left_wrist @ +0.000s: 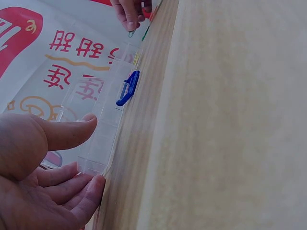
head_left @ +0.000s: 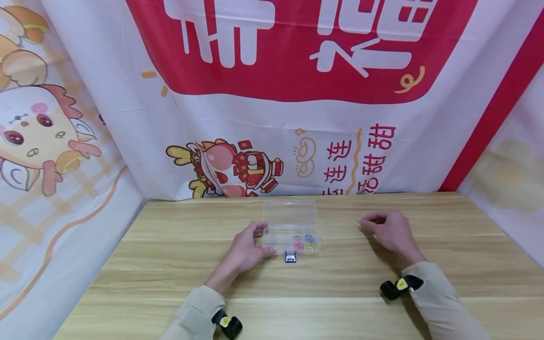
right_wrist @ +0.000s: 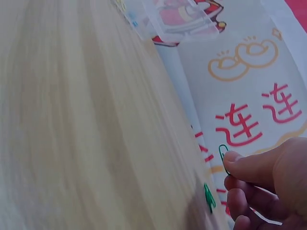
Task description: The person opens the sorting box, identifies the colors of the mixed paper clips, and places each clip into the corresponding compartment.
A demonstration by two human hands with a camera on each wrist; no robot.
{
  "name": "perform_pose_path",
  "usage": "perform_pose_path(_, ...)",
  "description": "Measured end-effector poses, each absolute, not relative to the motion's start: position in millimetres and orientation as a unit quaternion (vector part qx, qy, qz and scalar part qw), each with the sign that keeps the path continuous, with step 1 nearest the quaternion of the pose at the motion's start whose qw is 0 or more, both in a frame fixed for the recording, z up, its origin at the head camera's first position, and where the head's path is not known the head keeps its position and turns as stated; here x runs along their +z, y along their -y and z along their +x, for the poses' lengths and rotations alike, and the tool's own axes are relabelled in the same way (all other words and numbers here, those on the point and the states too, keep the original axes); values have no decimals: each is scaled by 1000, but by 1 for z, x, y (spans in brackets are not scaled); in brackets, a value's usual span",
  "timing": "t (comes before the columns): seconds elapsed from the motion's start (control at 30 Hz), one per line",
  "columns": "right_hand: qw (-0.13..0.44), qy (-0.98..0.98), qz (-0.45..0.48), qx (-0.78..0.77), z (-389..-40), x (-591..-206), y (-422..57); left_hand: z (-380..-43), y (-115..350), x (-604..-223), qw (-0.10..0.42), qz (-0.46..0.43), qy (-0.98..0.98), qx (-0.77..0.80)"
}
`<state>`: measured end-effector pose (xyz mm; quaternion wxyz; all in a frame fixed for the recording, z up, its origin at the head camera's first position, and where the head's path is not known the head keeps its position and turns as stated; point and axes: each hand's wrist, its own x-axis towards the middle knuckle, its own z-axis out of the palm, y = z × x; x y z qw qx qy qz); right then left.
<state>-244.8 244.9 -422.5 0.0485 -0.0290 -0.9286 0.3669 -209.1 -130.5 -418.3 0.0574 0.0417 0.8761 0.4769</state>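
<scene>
I judge the filling to be partway: my left hand (head_left: 246, 248) grips the open clear box (head_left: 276, 240) on the bench (head_left: 170, 274), pink, yellow and blue pieces (head_left: 310, 246) sit inside, and my right hand (head_left: 388, 231) pinches a green paperclip (right_wrist: 222, 157) rightward, near loose green clips (right_wrist: 209, 198).

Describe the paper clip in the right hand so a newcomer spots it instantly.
On the wooden tabletop, find the open, clear plastic compartment box, then look right to the person's right hand. A green paper clip is pinched there, its rounded end poking out. What sets it apart: it is held, while the green clips nearby lie on the tabletop.
</scene>
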Motion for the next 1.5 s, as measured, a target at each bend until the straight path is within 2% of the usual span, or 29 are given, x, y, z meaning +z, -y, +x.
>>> perform_pose_path(0.43, 28, 903, -13, 428, -241, -410, -200, -209, 131, -417, 54, 45, -877, 475)
perform_pose_path(0.77, 38, 899, 43, 435, -235, -404, -146, -210, 133, -418, 54, 46, -877, 474)
perform_pose_path(1.03, 22, 891, 71, 448, -231, -401, -112, -211, 132, -419, 56, 43, -877, 475)
perform_pose_path(1.5, 22, 897, 86, 433, -233, -407, -98, -210, 132, -419, 57, 44, -877, 475)
